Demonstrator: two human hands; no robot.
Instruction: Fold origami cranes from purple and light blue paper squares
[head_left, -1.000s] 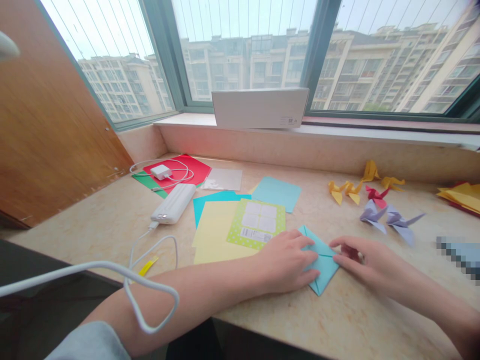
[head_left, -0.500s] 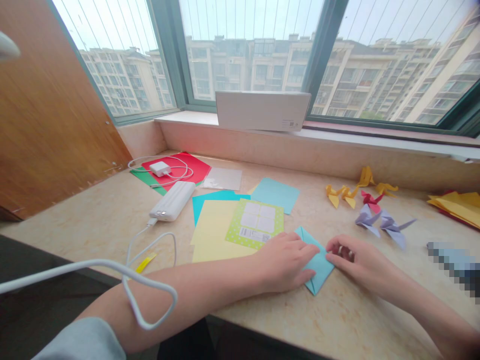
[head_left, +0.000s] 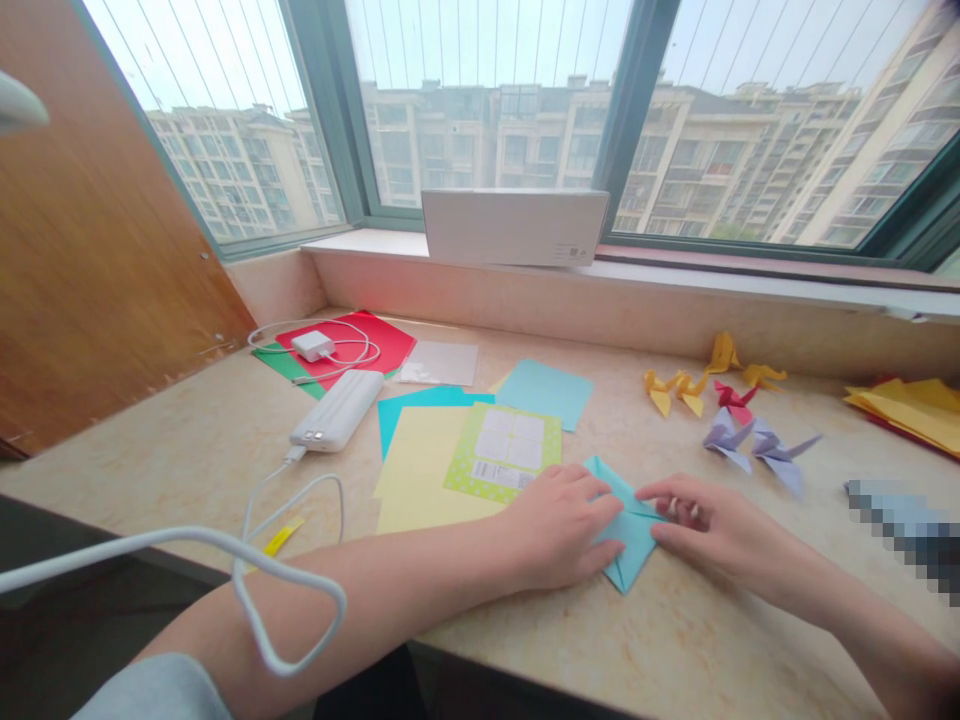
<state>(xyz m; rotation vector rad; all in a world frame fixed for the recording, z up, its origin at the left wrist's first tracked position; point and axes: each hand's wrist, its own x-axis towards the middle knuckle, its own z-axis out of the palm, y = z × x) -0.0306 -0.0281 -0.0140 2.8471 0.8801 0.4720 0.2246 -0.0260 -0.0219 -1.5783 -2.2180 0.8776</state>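
Note:
A folded light-blue paper [head_left: 630, 555] with crease lines lies on the stone-like counter near its front edge. My left hand [head_left: 566, 525] rests flat over the left part of that paper, fingers stretched out and thumb apart, holding it down. At the right corner, my right hand [head_left: 697, 515] has its forefinger on the paper and its thumb at the edge, with the corner between them and the other fingers curled. Close to my left hand is a green dotted packet [head_left: 469, 455] with a label, lying on pale-yellow sheets [head_left: 420, 480].
Several folded paper cranes [head_left: 727, 435] stand at the right, with yellow sheets [head_left: 907, 410] beyond. A white power bank [head_left: 337, 410] and charger [head_left: 313, 346] lie at the left. A white cable [head_left: 187, 535] crosses over my left forearm. A white box [head_left: 517, 228] stands on the windowsill.
My right forefinger has moved a little left onto the paper, and the gap to the thumb is wider. My left hand stays on the paper. The view has shifted slightly.

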